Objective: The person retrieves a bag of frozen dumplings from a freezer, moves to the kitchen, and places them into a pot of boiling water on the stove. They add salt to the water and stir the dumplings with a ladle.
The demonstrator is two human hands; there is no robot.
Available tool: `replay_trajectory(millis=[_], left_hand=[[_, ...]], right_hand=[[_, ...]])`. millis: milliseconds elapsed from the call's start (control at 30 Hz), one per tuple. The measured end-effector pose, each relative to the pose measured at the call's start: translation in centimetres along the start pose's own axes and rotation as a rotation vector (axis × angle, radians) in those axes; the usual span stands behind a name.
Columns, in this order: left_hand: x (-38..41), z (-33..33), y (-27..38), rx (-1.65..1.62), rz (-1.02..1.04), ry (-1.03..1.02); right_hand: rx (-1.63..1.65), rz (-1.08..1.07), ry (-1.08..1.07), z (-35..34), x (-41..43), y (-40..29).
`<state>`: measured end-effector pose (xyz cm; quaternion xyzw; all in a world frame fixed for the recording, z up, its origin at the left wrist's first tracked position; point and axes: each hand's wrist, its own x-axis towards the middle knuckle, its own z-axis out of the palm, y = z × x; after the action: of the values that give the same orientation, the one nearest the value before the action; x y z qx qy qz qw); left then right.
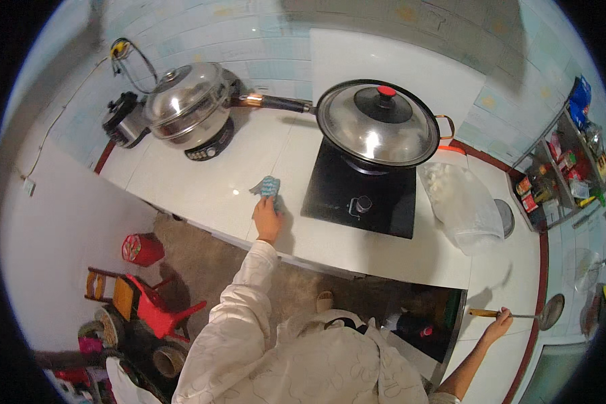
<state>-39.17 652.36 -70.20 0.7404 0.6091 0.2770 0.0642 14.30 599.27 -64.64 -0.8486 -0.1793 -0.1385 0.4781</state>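
My left hand (267, 222) presses a blue-and-white patterned cloth (269, 187) on the white tiled counter (217, 187). To its right is a black gas cooktop (379, 207), on which sits a wok with a domed metal lid (373, 131) and a red-topped knob. At the far right my right hand (499, 327) grips the shaft of a ladle (551, 312) near its wooden handle, above the counter's side section. The ladle's round metal head points right, away from my body.
A lidded steel pot (187, 106) on an electric cooker and a kettle (126, 121) stand back left. Right of the cooktop lies a plastic bag (459, 207), partly over a grey round lid. A spice shelf (560, 171) holds jars. A red chair (156, 310) stands on the floor.
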Motion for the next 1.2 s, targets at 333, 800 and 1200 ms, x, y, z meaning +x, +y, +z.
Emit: replay_trajectory(millis=[333,800,1200], left_hand=[[1.2,0.5,-3.5,-0.406,-0.168,-0.069],[-0.2,-4.2,12.4,-0.291,0.466,-0.03],[1.9,-0.5,14.3,-0.065,0.508,-0.146]], right_hand=[[0.526,0.2,0.101,7.6,-5.4,-19.8],[0.728,0.308,-0.252,12.4,-9.8,-26.4],[0.865,0.508,-0.572,13.3,-4.4,-30.7]])
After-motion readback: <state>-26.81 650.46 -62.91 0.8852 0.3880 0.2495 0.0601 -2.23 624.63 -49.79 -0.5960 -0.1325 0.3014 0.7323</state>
